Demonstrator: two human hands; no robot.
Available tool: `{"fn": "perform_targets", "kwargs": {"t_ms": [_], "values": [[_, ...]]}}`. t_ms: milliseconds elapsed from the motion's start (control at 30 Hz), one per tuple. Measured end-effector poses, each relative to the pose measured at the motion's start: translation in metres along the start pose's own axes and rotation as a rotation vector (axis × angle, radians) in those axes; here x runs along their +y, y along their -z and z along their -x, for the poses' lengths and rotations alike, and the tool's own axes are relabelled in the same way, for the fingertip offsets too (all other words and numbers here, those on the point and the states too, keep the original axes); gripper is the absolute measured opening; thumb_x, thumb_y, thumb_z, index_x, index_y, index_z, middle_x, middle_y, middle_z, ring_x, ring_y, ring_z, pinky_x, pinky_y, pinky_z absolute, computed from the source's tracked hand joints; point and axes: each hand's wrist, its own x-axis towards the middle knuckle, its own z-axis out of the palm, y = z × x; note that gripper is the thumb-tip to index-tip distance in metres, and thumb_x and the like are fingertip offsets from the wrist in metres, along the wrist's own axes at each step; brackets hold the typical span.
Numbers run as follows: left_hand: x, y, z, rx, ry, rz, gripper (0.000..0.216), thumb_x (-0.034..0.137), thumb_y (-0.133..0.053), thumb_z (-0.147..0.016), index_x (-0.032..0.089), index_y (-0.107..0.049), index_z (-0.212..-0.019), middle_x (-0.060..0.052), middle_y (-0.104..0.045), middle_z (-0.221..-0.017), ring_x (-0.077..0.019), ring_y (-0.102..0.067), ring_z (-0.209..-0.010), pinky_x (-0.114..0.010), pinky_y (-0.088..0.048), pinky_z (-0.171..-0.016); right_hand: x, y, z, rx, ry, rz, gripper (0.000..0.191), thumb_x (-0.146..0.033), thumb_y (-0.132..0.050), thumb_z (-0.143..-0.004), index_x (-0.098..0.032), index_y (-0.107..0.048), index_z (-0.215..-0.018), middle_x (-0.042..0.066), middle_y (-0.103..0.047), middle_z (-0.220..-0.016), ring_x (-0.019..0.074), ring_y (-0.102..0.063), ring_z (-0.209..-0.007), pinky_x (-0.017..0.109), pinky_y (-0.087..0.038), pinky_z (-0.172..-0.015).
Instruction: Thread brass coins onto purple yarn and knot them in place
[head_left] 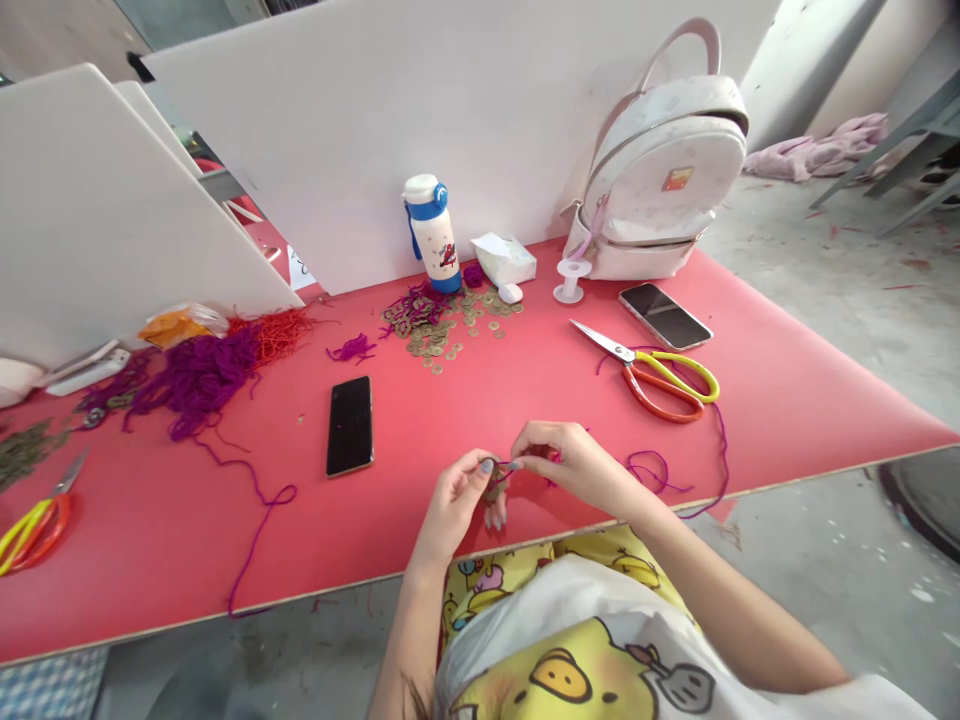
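Observation:
My left hand (463, 497) pinches a small brass coin with a hole (490, 467) just above the near edge of the red table (525, 400). My right hand (566, 462) is closed in a pinch on a purple cord (656, 470) at the coin. The cord trails off to the right in loops across the table. Both hands meet close together over the table's front edge.
Yellow and orange scissors (660, 375) lie right of centre, a black phone (350, 425) to the left, another phone (665, 315) at the back. A coin pile (442, 325), bottle (433, 233), white spool (571, 280), backpack (660, 170) and purple yarn heap (199, 375) stand behind. Second scissors (37, 520) lie far left.

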Motion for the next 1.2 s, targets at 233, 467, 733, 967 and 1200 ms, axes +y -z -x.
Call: {"fn": "perform_targets", "kwargs": {"t_ms": [233, 467, 733, 967, 1200], "values": [[-0.003, 0.000, -0.004, -0.054, 0.038, 0.014, 0.041, 0.055, -0.055, -0.085, 0.015, -0.057, -0.077, -0.005, -0.068, -0.062, -0.0173, -0.065, -0.054, -0.025, -0.048, -0.050, -0.004, 0.000, -0.002, 0.032, 0.050, -0.006, 0.011, -0.020, -0.058, -0.087, -0.016, -0.063, -0.079, 0.000, -0.063, -0.071, 0.0109, -0.055, -0.062, 0.023, -0.045, -0.060], [-0.009, 0.000, -0.005, 0.030, 0.102, -0.059, 0.030, 0.040, -0.078, -0.069, 0.014, -0.065, -0.072, -0.004, -0.068, -0.058, -0.0162, -0.063, -0.051, -0.025, -0.050, -0.053, -0.003, 0.004, -0.003, 0.038, 0.083, 0.011, 0.011, -0.020, -0.059, -0.087, -0.018, -0.064, -0.078, 0.000, -0.063, -0.074, 0.0112, -0.057, -0.066, 0.023, -0.046, -0.063], [0.000, 0.005, -0.004, 0.097, 0.011, 0.012, 0.033, 0.043, -0.069, -0.079, 0.014, -0.062, -0.066, -0.004, -0.064, -0.057, -0.0111, -0.057, -0.050, -0.021, -0.044, -0.050, 0.007, 0.006, -0.001, 0.008, 0.020, 0.039, 0.011, -0.022, -0.059, -0.088, -0.017, -0.064, -0.081, 0.001, -0.063, -0.073, 0.0123, -0.056, -0.064, 0.025, -0.046, -0.061], [0.000, 0.001, -0.003, 0.146, 0.011, 0.146, 0.037, 0.047, -0.071, -0.075, 0.016, -0.055, -0.066, 0.002, -0.055, -0.054, -0.0084, -0.050, -0.045, -0.018, -0.039, -0.043, 0.002, -0.009, 0.007, 0.212, 0.265, 0.196, 0.011, -0.026, -0.059, -0.090, -0.024, -0.067, -0.097, 0.008, -0.061, -0.108, 0.0216, -0.055, -0.101, 0.037, -0.047, -0.086], [0.001, 0.003, -0.002, 0.130, 0.015, 0.170, 0.036, 0.046, -0.072, -0.075, 0.016, -0.056, -0.065, 0.003, -0.054, -0.053, -0.0071, -0.048, -0.044, -0.018, -0.039, -0.044, -0.002, -0.022, 0.010, 0.218, 0.254, 0.279, 0.018, -0.038, -0.064, -0.086, -0.024, -0.066, -0.096, 0.008, -0.059, -0.097, 0.0214, -0.053, -0.089, 0.034, -0.046, -0.076]]}}
